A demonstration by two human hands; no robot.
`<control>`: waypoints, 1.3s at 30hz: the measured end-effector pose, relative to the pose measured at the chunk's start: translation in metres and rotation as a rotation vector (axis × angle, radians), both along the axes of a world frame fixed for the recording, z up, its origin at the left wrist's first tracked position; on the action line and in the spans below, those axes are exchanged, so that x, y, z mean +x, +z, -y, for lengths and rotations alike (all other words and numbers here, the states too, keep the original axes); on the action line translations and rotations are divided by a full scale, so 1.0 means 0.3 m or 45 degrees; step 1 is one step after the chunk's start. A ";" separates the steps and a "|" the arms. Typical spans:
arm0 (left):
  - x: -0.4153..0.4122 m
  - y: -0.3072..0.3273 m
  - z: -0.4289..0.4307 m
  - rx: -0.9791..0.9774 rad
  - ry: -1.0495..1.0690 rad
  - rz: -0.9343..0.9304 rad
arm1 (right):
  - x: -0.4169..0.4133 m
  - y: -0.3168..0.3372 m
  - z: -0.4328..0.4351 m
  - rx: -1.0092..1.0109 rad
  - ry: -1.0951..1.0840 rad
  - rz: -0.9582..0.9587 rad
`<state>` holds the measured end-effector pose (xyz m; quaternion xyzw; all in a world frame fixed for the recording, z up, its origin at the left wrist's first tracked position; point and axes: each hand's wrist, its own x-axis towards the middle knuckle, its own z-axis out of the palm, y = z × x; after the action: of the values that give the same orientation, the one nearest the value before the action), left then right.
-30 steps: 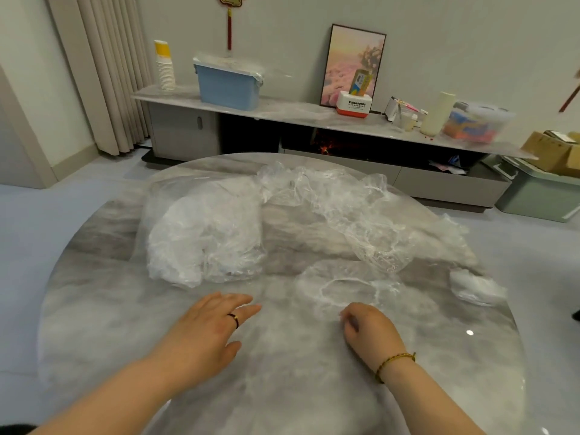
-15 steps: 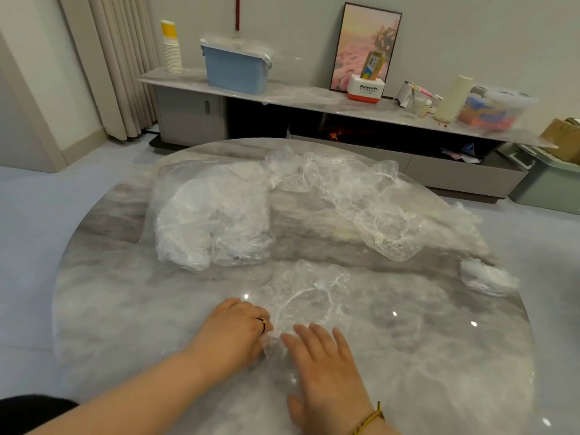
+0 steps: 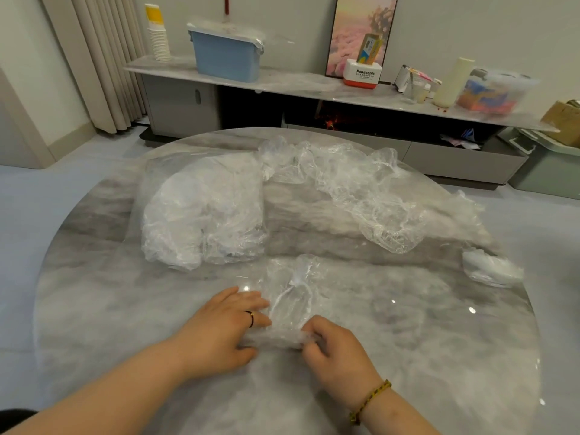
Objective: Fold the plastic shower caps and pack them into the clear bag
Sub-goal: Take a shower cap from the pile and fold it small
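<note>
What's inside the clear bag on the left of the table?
The clear bag holds a bulging whitish mass of crumpled thin plastic, apparently packed shower caps. The layers overlap, so how many there are, or how neatly folded, cannot be told.

One wide-angle camera, worn on the head, looks forward and down from close over the near edge of the round surface (image 3: 408, 346), with the low sideboard (image 3: 175, 108) far off at twelve o'clock.
</note>
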<state>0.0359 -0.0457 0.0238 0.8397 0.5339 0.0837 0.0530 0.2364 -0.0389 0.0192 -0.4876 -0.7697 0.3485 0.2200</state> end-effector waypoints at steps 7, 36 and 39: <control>-0.026 0.001 -0.008 -0.355 0.252 0.320 | 0.021 0.025 -0.035 -0.330 -0.232 -0.086; 0.123 -0.024 0.057 0.335 0.186 0.122 | -0.026 0.003 -0.025 0.659 -0.315 0.505; 0.120 -0.066 0.049 0.169 0.166 -0.048 | -0.048 -0.051 -0.005 0.735 -0.132 0.503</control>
<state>0.0719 -0.0605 0.0039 0.8063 0.5815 0.1065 -0.0182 0.2220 -0.0375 0.0038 -0.5019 -0.8383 0.0040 0.2130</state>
